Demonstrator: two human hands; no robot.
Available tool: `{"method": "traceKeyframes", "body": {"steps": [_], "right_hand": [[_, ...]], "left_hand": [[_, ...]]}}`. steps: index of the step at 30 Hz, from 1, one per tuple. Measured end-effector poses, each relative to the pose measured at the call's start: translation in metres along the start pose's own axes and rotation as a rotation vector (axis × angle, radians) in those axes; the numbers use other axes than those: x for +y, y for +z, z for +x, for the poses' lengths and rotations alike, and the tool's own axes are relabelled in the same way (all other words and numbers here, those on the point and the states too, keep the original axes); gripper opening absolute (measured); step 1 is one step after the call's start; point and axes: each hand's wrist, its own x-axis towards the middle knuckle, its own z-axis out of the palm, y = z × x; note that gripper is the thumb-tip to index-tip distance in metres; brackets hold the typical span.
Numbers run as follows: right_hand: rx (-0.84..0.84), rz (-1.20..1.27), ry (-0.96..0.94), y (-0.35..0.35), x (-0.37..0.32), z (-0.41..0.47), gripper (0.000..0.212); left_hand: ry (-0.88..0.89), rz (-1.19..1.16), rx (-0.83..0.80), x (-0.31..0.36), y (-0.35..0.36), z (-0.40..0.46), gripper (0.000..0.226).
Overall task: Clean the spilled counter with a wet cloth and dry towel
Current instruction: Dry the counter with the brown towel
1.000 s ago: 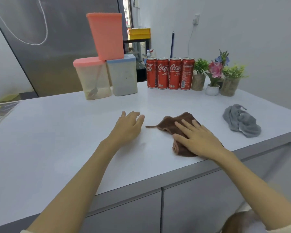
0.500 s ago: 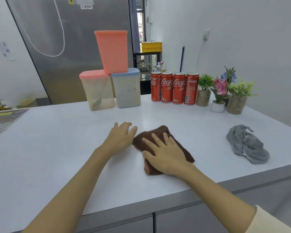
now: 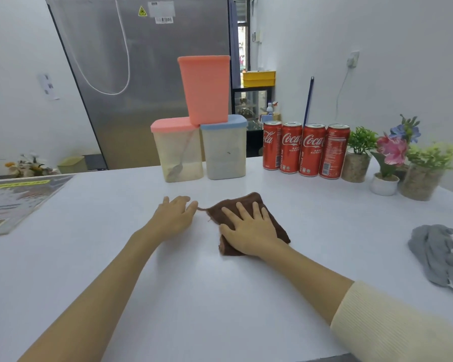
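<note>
Beyond my counter's (image 3: 324, 231) far edge: steel refrigerator (image 3: 147, 74) between white walls (image 3: 377, 48), with a doorway (image 3: 242, 40) at its right side.

My right arm wears a cream ribbed knit sleeve (image 3: 392, 327), its cuff ending partway along the forearm. My left arm (image 3: 94, 291) is bare for all of its visible length. My left hand (image 3: 171, 218) and right hand (image 3: 249, 232) carry no gloves, rings or watch.

white counter (image 3: 220, 296); brown cloth (image 3: 272, 218), grey towel (image 3: 439, 254)
</note>
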Motion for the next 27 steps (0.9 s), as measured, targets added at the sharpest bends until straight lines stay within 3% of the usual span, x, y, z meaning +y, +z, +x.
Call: {"method": "traceKeyframes", "body": {"steps": [17, 23, 27], "right_hand": [[0.069, 0.061, 0.018, 0.000, -0.047, 0.126, 0.054], [0.101, 0.028, -0.053, 0.002, -0.033, 0.118, 0.057], [0.103, 0.002, -0.003, -0.004, 0.005, 0.099, 0.054]], "left_hand": [[0.116, -0.050, -0.090, -0.037, -0.039, 0.089, 0.044], [0.185, -0.097, -0.124, -0.024, -0.016, 0.108, 0.037], [0.257, -0.103, -0.133, 0.005, -0.004, 0.116, 0.043]]}}
